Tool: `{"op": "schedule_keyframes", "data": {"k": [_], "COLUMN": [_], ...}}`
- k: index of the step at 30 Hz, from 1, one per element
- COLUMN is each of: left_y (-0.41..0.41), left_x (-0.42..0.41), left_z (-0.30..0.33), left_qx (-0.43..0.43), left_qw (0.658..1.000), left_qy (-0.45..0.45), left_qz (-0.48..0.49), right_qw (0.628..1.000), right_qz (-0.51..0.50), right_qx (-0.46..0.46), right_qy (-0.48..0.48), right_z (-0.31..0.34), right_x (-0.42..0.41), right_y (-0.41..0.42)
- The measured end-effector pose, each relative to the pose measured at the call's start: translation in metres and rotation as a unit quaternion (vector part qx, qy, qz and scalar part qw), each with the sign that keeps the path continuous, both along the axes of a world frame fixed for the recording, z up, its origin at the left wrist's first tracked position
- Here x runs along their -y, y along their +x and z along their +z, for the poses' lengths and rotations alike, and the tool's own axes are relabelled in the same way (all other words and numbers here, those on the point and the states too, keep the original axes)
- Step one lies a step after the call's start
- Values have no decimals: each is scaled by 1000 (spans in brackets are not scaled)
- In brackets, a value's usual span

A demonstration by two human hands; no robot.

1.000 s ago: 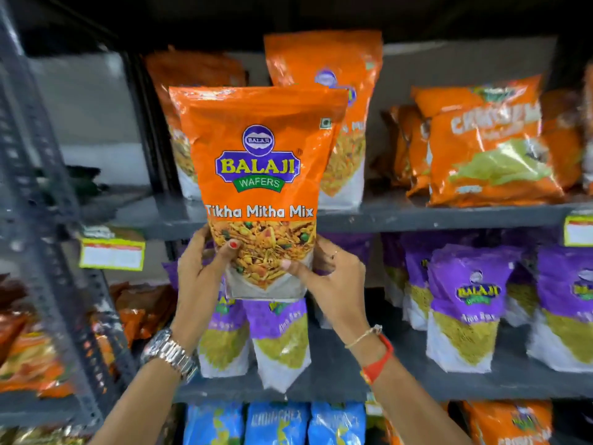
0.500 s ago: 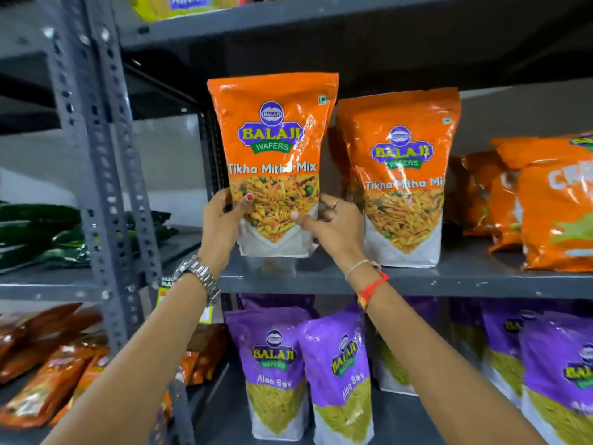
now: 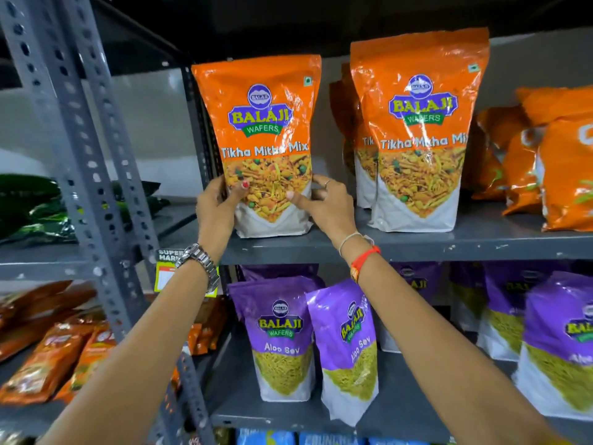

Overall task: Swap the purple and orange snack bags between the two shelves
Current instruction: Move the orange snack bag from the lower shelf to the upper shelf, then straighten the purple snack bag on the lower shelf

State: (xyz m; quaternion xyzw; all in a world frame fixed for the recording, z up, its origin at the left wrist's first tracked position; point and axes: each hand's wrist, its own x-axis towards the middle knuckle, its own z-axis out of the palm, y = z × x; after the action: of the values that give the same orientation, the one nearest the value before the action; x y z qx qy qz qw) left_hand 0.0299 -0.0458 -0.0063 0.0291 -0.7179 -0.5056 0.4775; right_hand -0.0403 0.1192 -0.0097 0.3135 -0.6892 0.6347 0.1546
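Note:
An orange Tikha Mitha Mix bag (image 3: 263, 123) stands upright at the left end of the upper shelf (image 3: 449, 247). My left hand (image 3: 218, 207) grips its lower left edge and my right hand (image 3: 327, 203) grips its lower right edge. Another orange bag of the same kind (image 3: 420, 130) stands to its right, with more behind it. On the lower shelf (image 3: 288, 415) stand several purple Aloo Sev bags, one upright (image 3: 282, 338) and one leaning (image 3: 346, 348) under my arms.
A perforated grey upright post (image 3: 80, 149) rises at the left. Other orange packets (image 3: 552, 162) fill the upper shelf's right end. Reddish packets (image 3: 48, 358) and green packets (image 3: 29, 203) lie on the neighbouring rack. Blue bags (image 3: 269, 438) show below.
The orange bag went from in front of the shelves up onto the upper shelf's left end, where its base now rests. Both hands stay on its lower edges. The view moved closer.

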Motion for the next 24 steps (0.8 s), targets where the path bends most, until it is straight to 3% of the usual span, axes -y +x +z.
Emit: {"op": "schedule_keyframes", "data": {"k": [3,7,11,15,18,24], "left_y": [7,33,54,54,49,37], "left_x": [-7,-33,-73,-112,-135,-168], "left_z": [-10,-42,-103,-181,-234,-301], "left_qx": [-4,-98,-138,-56,20,163], "left_qw": [999,986,985,997,993,941], "left_qy": [-26,-35,-20,45,119,283], "left_qz": [44,129,97,27,11,-94], "right_qw": [999,989,981,981,977,940], "right_qz": [-29,-48,-57,-78,-61,52], "right_qx": [-13,-45,-7,113,201,329], "right_qy": [-20,-134,-186,-138,-47,67], "right_z": [-1,-35,-104,-192,-242,-317], "right_x": [-10,-41,-81,-108,-118,-113], "right_y": [23,62,72,40,14,-53]}}
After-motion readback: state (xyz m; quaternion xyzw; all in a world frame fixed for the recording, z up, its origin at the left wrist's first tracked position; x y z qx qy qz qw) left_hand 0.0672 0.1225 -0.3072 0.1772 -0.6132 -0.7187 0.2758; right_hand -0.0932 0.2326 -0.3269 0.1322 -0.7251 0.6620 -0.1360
